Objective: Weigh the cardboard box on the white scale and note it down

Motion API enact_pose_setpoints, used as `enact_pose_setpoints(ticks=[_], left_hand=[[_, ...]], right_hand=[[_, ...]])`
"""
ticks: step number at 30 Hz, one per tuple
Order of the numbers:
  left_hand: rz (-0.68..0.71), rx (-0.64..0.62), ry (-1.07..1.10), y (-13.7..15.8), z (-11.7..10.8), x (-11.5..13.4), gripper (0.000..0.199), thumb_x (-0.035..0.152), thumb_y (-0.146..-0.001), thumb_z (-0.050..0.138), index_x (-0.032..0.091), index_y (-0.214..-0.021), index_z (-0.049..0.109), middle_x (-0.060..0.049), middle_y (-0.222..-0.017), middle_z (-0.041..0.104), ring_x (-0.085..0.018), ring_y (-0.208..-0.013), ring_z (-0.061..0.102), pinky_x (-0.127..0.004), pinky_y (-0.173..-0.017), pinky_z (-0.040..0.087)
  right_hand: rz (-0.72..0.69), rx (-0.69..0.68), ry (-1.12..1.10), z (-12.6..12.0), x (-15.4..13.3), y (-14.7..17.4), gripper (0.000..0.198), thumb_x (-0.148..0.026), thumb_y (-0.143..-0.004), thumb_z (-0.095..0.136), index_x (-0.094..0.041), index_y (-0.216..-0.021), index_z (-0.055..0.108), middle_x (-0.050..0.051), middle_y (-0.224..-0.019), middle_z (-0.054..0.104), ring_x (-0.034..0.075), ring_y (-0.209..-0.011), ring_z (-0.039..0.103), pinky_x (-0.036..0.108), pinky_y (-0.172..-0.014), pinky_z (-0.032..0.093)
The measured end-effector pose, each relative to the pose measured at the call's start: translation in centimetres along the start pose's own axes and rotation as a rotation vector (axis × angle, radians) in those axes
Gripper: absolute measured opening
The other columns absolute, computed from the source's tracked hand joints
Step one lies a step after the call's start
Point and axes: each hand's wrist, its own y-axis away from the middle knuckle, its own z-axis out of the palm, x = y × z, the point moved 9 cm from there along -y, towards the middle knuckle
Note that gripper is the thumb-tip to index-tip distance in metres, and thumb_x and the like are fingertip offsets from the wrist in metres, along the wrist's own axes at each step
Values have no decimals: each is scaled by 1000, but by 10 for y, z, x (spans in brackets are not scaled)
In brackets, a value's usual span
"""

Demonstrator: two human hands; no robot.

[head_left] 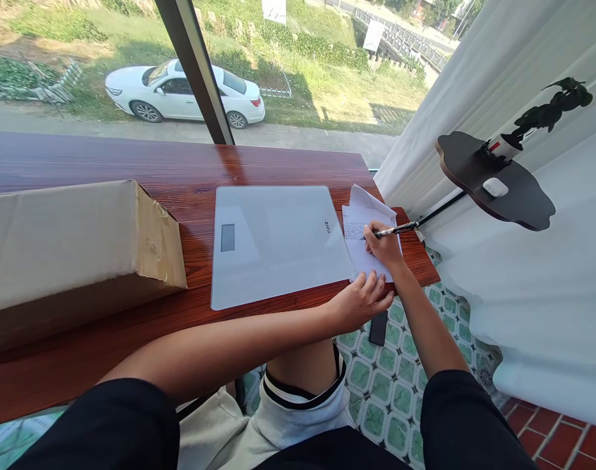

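Pen point(398, 229) in right hand point(384, 247) on paper point(363, 225)

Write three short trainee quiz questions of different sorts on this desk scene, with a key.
1. True or false: the right hand holds a pen over the paper.
2. What does the left hand press? A) cardboard box B) paper's lower edge C) phone
3. Which flat white device lies between the cardboard box and the paper?

Key: 1 true; 2 B; 3 the scale.
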Motion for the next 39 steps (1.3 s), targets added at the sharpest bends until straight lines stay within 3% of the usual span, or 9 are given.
enact_pose_setpoints(ticks=[11, 39], left_hand=[[10, -31, 7, 0, -1, -1, 52, 29, -93, 46, 16, -143, 48, -23, -141, 56, -36, -123, 60, -47, -96, 45], [10, -16, -8, 0, 0, -1, 52, 29, -92, 44, 16, -142, 49, -22, -140, 57, -35, -123, 60, -46, -96, 44]], right_hand=[[22, 42, -53, -4, -1, 3, 38, -46, -93, 52, -19, -67, 44, -3, -48, 51, 10, -37, 46, 21, -40, 39], [57, 20, -7, -1, 0, 2, 35, -43, -91, 51, -20, -66, 44, -2, -49, 52, 11, -41, 48, 23, -45, 41]])
